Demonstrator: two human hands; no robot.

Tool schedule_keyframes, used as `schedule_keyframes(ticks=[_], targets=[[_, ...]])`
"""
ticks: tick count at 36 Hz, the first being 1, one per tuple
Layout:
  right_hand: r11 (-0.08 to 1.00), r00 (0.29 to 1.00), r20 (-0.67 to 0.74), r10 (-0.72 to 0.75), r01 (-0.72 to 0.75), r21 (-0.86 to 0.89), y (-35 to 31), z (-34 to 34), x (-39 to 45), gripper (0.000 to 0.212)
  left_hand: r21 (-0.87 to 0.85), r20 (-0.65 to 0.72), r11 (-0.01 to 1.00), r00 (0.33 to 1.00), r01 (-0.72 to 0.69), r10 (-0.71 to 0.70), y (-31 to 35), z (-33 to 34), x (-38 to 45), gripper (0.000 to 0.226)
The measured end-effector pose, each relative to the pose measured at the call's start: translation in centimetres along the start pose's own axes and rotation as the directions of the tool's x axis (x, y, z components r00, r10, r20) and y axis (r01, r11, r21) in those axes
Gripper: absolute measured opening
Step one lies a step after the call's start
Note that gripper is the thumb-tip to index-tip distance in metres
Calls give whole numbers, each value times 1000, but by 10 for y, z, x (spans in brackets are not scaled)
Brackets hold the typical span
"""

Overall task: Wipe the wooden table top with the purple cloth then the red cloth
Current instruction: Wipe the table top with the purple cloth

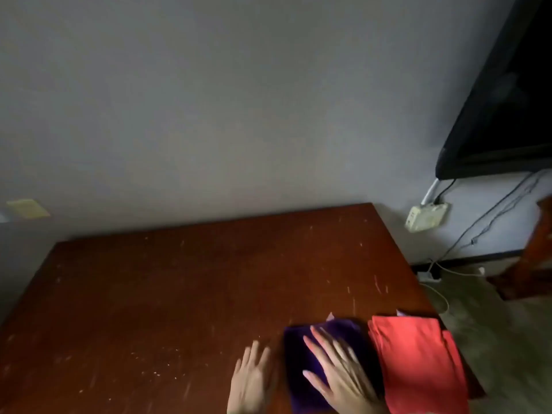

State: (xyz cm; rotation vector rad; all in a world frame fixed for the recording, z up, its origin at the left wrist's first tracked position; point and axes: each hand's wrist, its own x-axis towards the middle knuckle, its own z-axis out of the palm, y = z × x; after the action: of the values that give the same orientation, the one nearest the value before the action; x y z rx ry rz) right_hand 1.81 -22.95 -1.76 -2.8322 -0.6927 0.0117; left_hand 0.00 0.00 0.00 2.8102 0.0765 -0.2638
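Note:
The wooden table top is dark reddish brown, with scratches and pale crumbs. A folded purple cloth lies near its front right. My right hand rests flat on the purple cloth with fingers spread. To the right of the purple cloth, touching it, lies a folded red cloth at the table's right edge. My left hand is flat on the bare wood just left of the purple cloth, fingers apart, holding nothing.
A grey wall stands behind the table. A black screen hangs at the upper right, with a white socket box and cables below it. Wooden furniture stands on the floor at the right. A yellow note is at the left.

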Motion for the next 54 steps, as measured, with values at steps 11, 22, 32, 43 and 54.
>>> schedule_keyframes(ticks=[11,22,32,43,54], targets=[[977,961,195,-194,207,-44,32,36,20,67,70,-76,995,994,-74,79,-9,28,26,45],[948,940,159,-303,314,-52,95,25,114,64,-80,-199,991,976,-110,92,36,50,63,51],[929,932,114,-344,356,-106,168,22,242,63,-110,-254,990,966,-86,55,76,84,109,61],[978,979,60,-196,199,-59,222,17,344,70,19,-322,994,941,-107,108,74,96,116,58],[998,998,41,46,-44,-49,219,20,327,71,32,-273,995,957,-96,101,77,88,111,54]])
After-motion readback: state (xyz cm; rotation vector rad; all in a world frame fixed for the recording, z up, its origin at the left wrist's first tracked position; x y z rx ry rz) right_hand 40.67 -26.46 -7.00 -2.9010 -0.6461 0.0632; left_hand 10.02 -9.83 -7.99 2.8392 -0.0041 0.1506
